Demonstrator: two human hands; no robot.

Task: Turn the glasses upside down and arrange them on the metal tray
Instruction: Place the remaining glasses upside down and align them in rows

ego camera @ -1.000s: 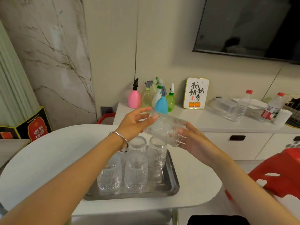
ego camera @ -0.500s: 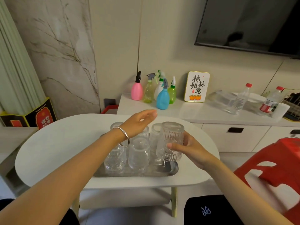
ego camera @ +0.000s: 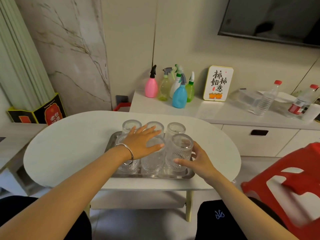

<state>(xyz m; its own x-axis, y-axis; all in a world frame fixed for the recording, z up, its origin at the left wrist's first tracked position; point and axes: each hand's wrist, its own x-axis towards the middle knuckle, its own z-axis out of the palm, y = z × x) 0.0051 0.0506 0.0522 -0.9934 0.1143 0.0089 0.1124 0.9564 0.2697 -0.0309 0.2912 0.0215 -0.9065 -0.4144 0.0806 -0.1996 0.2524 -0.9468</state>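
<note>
I am gripping the last upturned glass (ego camera: 180, 152) with my right hand (ego camera: 199, 159), setting it squarely on the tray (ego camera: 112, 141); my left hand (ego camera: 141, 143), fingers spread, is steadying its neighbours.

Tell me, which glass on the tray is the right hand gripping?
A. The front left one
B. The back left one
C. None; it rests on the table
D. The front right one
D: the right hand wraps its fingers around the front right glass, which stands at the metal tray's near right corner.
</note>
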